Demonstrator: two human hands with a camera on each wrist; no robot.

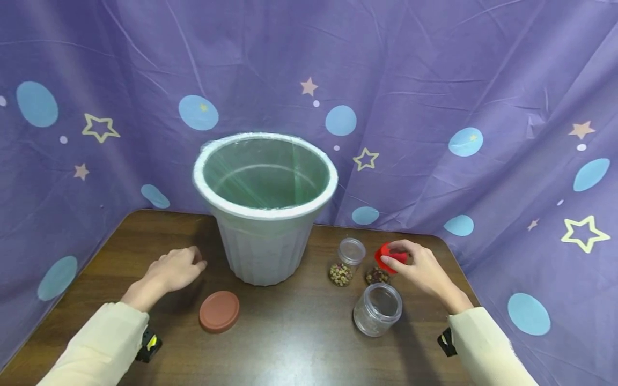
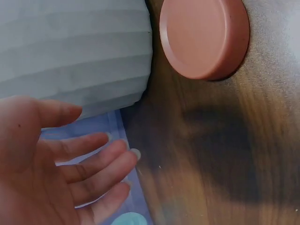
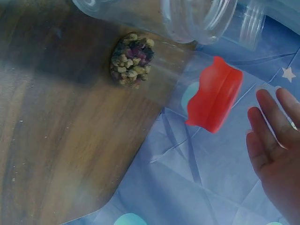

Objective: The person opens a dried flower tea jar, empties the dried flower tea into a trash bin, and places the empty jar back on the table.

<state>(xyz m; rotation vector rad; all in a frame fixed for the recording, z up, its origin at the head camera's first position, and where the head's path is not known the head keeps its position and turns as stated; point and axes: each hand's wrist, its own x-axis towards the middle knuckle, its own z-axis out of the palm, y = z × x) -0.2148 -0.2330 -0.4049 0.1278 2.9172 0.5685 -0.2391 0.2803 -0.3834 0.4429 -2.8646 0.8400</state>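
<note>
My right hand (image 1: pixel 425 271) is beside a clear jar topped by a scallop-edged red lid (image 3: pixel 218 96). In the right wrist view its fingers are extended and a gap separates them from the lid. Dried flower buds (image 3: pixel 132 61) fill the bottom of that jar. Nearer to me is an empty clear jar (image 1: pixel 376 311) without a lid; behind it stands another open jar (image 1: pixel 351 251) with pale green buds (image 1: pixel 340 274) inside. My left hand (image 1: pixel 170 272) hovers over the table with loosely bent fingers, holding nothing. A reddish-brown round lid (image 1: pixel 219 311) lies to its right.
A large pale ribbed bin (image 1: pixel 267 241), its rim wrapped in clear plastic, stands at the back of the wooden table (image 1: pixel 285 332). Behind the table hangs a purple curtain (image 1: pixel 270 64) with stars and blue spots. The red-lidded jar stands near the table's right edge.
</note>
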